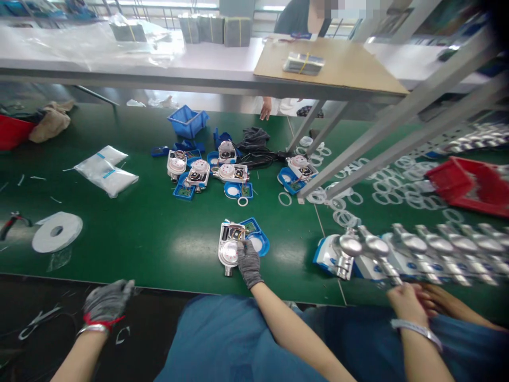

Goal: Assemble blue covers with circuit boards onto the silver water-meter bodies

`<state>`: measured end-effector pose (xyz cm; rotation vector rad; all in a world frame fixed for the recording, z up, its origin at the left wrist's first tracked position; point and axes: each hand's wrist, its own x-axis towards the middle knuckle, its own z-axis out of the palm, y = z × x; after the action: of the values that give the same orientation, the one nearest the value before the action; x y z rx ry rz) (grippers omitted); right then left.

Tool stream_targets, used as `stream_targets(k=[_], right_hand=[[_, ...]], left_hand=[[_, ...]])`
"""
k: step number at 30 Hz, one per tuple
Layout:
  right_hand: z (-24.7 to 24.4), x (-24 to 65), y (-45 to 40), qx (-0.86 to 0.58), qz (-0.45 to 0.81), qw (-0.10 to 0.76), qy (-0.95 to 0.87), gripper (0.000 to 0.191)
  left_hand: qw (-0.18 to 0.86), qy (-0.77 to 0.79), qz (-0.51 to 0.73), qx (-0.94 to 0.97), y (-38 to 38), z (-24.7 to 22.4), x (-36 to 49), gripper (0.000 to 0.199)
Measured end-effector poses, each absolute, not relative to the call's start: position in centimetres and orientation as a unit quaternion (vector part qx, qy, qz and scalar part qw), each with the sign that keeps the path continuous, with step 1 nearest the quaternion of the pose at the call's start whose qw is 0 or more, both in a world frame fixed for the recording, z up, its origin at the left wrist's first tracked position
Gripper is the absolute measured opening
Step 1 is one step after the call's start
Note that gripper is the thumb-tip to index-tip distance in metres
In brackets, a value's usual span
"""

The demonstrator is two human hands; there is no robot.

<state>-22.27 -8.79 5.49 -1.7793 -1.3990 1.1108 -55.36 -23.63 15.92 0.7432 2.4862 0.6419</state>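
Note:
My right hand (249, 263), in a grey glove, is closed at the inner edge of an opened white device (229, 250) with a round silvery cover. Thin wires show by its fingertips; what the fingers pinch is too small to make out. Beside the device lies its blue cover (260, 240), with a green circuit board in it. At the table's front edge, far to the left, my left hand (109, 301) is gloved too, with a red band at the wrist. Its fingers are drawn together, slightly blurred, and anything in them is hidden.
Several opened devices (199, 174) lie farther back, near a blue bin (187, 122). A white tape roll (58, 232) and plastic packets (106, 171) are left. Right are slanted metal posts (382, 132), clear rings (384, 185), a red bin (469, 185), finished-looking devices (344, 249) and a co-worker's hands (409, 302).

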Motion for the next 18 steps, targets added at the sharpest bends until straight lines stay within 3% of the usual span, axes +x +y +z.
stream_targets(k=[4, 9, 18], right_hand=[[4.8, -22.4, -8.8, -0.676, 0.390, 0.273, -0.562, 0.040], [4.6, -22.4, -8.9, -0.681, 0.373, 0.264, -0.573, 0.041], [4.6, -23.0, -9.3, -0.681, 0.368, 0.270, -0.572, 0.042]], left_hand=[[0.253, 0.828, 0.305, 0.397, -18.4, 13.0, -49.2, 0.030], [0.386, 0.749, 0.304, 0.445, -12.5, 9.5, -37.7, 0.039], [0.313, 0.774, 0.292, 0.467, -12.5, 6.9, -35.1, 0.046]])
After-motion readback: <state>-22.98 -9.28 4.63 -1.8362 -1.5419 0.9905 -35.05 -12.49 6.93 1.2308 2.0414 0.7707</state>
